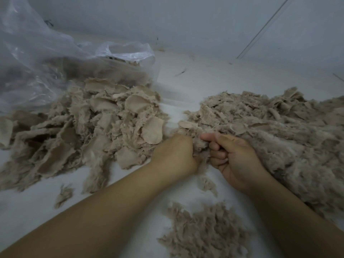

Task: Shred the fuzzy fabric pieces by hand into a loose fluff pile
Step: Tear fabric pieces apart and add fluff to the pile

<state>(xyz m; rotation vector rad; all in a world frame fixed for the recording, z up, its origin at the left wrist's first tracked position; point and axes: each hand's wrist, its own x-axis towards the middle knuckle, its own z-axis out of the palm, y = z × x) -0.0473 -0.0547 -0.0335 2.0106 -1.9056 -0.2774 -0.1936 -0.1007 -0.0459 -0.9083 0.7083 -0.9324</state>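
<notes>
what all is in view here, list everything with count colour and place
fabric piece pile: one, beige, left of centre on the white surface
fluff pile: one large, beige, right side
small fluff heap: one, beige, near bottom centre
loose tufts: a few, beige, lower left
plastic bag: one, clear, upper left, with more beige material inside
wall: grey, behind
fuzzy piece: one, beige, between both hands
left hand: one, centre, grip closed on the fuzzy piece
right hand: one, right of centre, grip on the same piece
</notes>
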